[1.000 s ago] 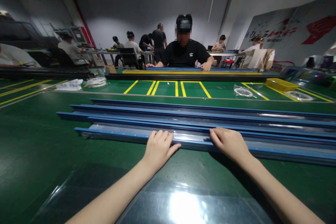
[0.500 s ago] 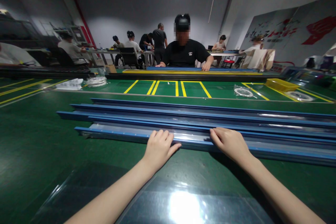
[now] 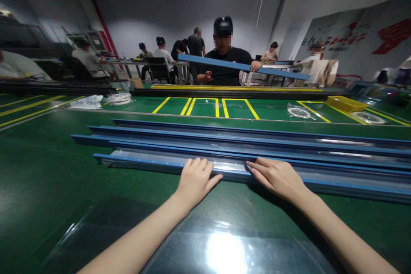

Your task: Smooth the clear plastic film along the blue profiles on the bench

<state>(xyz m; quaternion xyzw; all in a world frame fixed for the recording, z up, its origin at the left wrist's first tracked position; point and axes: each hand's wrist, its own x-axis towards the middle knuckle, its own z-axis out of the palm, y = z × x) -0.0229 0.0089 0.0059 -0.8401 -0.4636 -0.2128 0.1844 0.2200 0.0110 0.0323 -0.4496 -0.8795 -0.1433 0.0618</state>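
Fingers [image 3: 196, 164] lie over the near side of the closest blue channel [image 3: 229, 166].

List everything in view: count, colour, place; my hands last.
Long channel profiles: several, blue, centre
Straight bar: one, blue, held by opposite person
Long strip: one, yellow, far side
Long bars: several, black, far side
Shallow plastic tray: one, yellow, far right
Bagged coils: three, white, left and right
Crumpled sheet: one, white, far left
Box: one, brown, far left
Plastic sheeting: count unclear, transparent, near edge
Tape lines: several, yellow, on green table
Wall banner: one, grey, right background
Other people: several, mixed clothing, background
Left hand: one, bare, on nearest profile
Right hand: one, bare, at nearest profile
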